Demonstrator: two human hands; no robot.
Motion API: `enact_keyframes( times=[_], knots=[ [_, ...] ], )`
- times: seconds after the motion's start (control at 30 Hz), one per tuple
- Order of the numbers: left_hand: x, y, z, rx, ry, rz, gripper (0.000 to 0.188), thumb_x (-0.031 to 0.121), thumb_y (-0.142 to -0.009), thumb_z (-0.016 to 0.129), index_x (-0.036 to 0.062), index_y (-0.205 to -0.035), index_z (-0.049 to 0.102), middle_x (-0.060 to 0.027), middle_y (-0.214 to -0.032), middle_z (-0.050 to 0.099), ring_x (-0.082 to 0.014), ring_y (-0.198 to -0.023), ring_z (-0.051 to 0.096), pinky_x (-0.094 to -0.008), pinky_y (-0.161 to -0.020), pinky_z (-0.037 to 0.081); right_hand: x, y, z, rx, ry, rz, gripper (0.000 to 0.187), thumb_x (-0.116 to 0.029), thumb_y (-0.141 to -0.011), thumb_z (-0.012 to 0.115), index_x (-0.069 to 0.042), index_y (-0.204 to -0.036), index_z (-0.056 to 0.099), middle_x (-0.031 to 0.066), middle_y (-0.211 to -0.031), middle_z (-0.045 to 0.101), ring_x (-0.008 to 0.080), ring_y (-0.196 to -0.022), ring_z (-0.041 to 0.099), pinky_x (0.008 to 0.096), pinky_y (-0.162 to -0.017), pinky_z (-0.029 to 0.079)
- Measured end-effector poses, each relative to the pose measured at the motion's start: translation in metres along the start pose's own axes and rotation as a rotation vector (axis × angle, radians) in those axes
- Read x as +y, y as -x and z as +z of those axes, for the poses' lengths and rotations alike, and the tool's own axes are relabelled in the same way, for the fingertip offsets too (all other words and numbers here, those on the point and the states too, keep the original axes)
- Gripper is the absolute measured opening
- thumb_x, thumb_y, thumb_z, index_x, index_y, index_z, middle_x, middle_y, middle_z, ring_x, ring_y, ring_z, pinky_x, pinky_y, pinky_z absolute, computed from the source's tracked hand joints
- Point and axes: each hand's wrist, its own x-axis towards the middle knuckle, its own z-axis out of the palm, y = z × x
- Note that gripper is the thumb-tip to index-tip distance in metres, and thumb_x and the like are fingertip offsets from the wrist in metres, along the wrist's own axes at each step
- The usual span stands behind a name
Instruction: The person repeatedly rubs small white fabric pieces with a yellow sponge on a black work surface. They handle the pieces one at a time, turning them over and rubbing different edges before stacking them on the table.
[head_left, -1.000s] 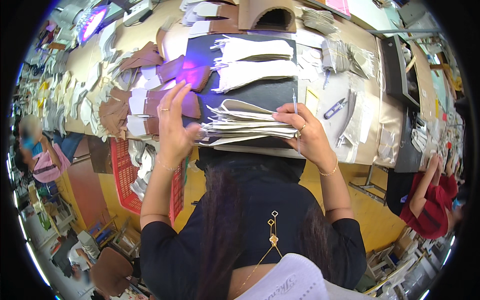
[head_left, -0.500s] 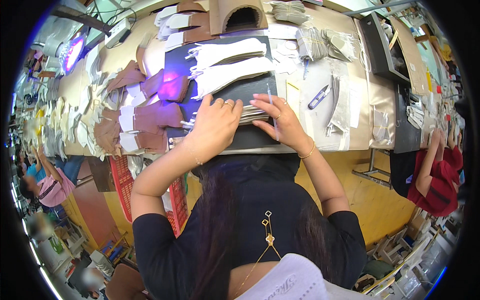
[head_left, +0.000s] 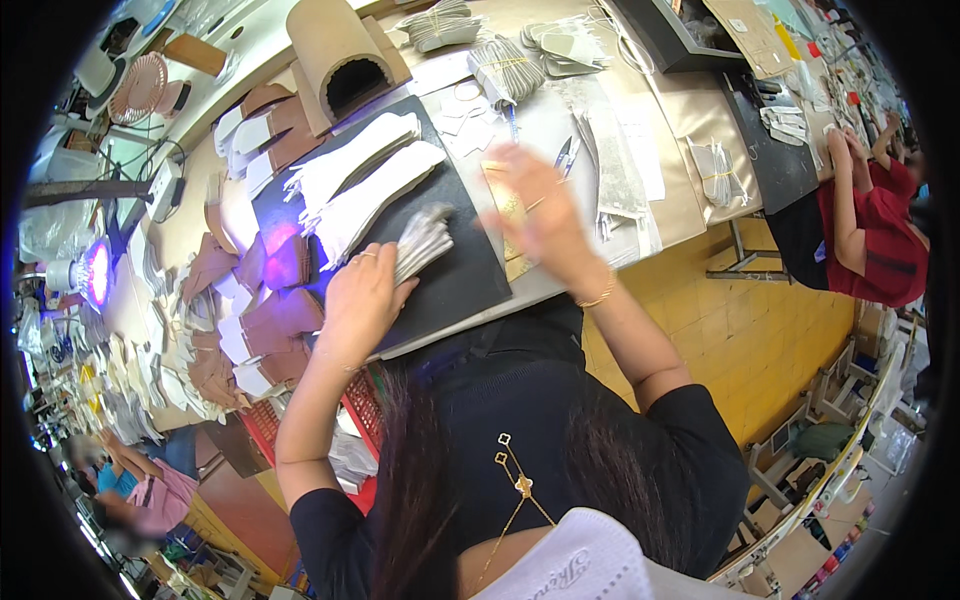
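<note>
Stack of thin pale strips (head_left: 425, 240) is gripped near its lower end by L hand (head_left: 362, 305), over black mat (head_left: 460, 275) on desk (head_left: 680, 110), near two white stacks (head_left: 385, 195). R hand (head_left: 540, 215) is blurred, apart from the strips; whether anything's held can't be told. Strips are prob. light, soft & bendy, apt to fan or slip if held loosely; best pinched thru full thickness, approx. mid-length.
</note>
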Motion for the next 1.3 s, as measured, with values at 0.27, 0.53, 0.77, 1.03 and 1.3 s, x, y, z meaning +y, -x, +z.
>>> enact_keyframes(
  times=[0.27,0.53,0.77,1.03,1.3],
  knots=[
    [0.015,-0.030,-0.036,-0.107,1.064,-0.069,0.051,0.031,-0.099,0.067,-0.0021,-0.136,0.054,-0.0113,-0.118,0.068,-0.0173,-0.100,0.064,-0.0315,-0.091,0.051,0.089,0.024,-0.083,-0.126,0.132,0.965,0.072,-0.052,-0.085,0.078,0.009,-0.121,0.063,0.0265,-0.113,0.067,0.0414,-0.107,0.065,0.0462,-0.092,0.051],
    [0.077,-0.096,-0.002,-0.291,1.305,-0.045,0.047,0.033,-0.101,0.068,-0.0025,-0.130,0.058,-0.0074,-0.113,0.068,-0.0096,-0.099,0.061,-0.0276,-0.086,0.051,0.091,0.019,-0.070,-0.183,0.415,0.976,0.079,-0.056,-0.069,0.089,0.007,-0.109,0.062,0.0282,-0.111,0.067,0.0394,-0.105,0.066,0.0419,-0.091,0.052],
    [0.131,-0.168,0.021,-0.318,1.430,-0.054,0.054,0.037,-0.099,0.069,-0.0069,-0.127,0.055,-0.0105,-0.110,0.066,-0.0128,-0.090,0.060,-0.0284,-0.082,0.051,0.097,0.023,-0.111,0.104,0.047,0.979,0.072,-0.048,-0.070,0.090,0.006,-0.107,0.060,0.0218,-0.099,0.071,0.0283,-0.087,0.071,0.0355,-0.080,0.056],
    [0.186,-0.265,0.064,0.064,0.911,0.113,0.060,0.041,-0.097,0.067,-0.0114,-0.122,0.054,-0.0263,-0.111,0.069,-0.0358,-0.100,0.069,-0.0408,-0.088,0.053,0.150,0.026,-0.197,0.190,-0.005,0.838,0.062,-0.048,-0.087,0.080,0.006,-0.111,0.061,0.0144,-0.098,0.070,0.0170,-0.085,0.067,0.0297,-0.076,0.054],
    [0.174,-0.272,0.061,0.029,0.868,-0.055,0.062,0.037,-0.091,0.071,-0.0141,-0.121,0.054,-0.0317,-0.115,0.068,-0.0438,-0.106,0.068,-0.0457,-0.094,0.053,0.187,0.017,-0.142,-0.099,0.375,0.796,0.061,-0.051,-0.088,0.075,0.003,-0.115,0.066,0.0214,-0.104,0.069,0.0348,-0.100,0.066,0.0417,-0.089,0.051]
  ],
)
